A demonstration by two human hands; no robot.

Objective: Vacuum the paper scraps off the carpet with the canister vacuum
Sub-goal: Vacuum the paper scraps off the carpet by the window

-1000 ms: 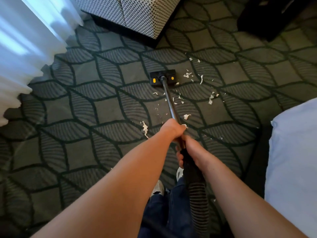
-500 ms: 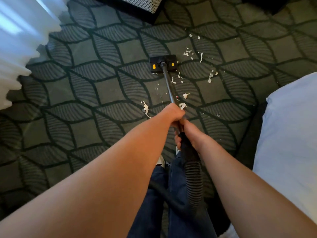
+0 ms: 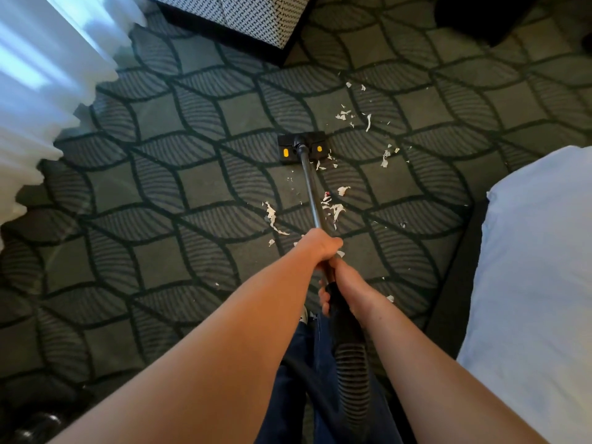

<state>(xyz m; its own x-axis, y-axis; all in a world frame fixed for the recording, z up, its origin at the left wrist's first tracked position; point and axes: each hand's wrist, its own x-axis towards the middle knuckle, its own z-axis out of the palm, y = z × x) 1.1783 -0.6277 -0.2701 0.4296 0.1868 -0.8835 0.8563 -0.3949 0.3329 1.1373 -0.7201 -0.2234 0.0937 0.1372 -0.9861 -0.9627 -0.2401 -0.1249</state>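
A black vacuum floor head (image 3: 302, 147) with two yellow buttons lies flat on the leaf-patterned carpet (image 3: 179, 193). Its dark metal wand (image 3: 311, 190) runs back toward me. My left hand (image 3: 322, 245) grips the wand from above. Just behind it, my right hand (image 3: 344, 283) holds the black handle where the ribbed hose (image 3: 350, 376) joins. White paper scraps (image 3: 334, 209) lie along the wand, with more paper scraps (image 3: 368, 120) beyond and right of the head. A long curled strip (image 3: 272, 217) lies left of the wand.
A patterned ottoman (image 3: 256, 17) stands at the back. White curtains (image 3: 41, 84) hang on the left. A white-sheeted bed (image 3: 538, 283) fills the right side. A dark object (image 3: 480, 14) sits at the far right corner. My blue-trousered legs (image 3: 307, 373) are below.
The floor head has slid back along the carpet toward me, and several scraps near it are gone. Both hands keep the same hold on the wand.
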